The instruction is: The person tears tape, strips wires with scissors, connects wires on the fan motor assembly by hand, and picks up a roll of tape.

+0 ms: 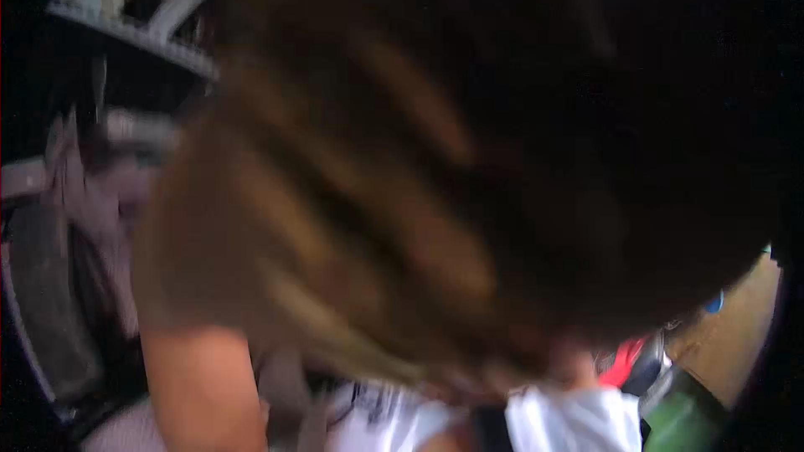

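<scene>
A pale-edged shelf (130, 32) at the upper left bears light-coloured items (102, 0) – too blurred to identify.

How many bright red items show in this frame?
1: the red item at lower right, near the white cloth. More may be hidden behind the large dark blur.

One large blurred shape (469, 201) is in view, with one bare forearm (205, 389) at near left, two white patches (574, 420) nearest, and one red patch (621, 362) at near right.
</scene>
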Motion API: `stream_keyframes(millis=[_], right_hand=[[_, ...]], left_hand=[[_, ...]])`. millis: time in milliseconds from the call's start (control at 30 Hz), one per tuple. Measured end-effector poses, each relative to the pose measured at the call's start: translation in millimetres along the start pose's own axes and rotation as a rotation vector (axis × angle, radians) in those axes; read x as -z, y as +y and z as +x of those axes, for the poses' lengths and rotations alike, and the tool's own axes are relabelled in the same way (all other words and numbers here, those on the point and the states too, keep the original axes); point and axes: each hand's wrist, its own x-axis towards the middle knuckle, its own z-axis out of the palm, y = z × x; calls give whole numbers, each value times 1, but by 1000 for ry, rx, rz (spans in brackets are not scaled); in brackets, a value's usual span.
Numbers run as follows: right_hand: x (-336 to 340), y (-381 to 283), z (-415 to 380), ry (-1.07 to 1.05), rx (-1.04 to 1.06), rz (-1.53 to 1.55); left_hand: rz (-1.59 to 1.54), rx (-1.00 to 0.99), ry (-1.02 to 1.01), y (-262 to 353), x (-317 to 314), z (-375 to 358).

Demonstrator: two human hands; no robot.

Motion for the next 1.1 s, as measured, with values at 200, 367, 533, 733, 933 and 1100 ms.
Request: stream_keyframes(millis=[200,367,533,733,933,1100], right_hand=[[-21,-19,12,-566,101,-91],[-60,-31,17,-663,220,42],[-79,-29,36,-814,266,184],[-94,-29,39,-908,203,207],[-117,-29,51,-931,266,331],[-116,-38,41,-941,343,361]], left_hand=[[79,-96,184,25,36,73],[175,-74,380,28,65,146],[108,75,334,49,80,192],[19,-23,397,96,51,179],[-73,-172,605,145,5,121],[-347,-133,623,155,-23,42]])
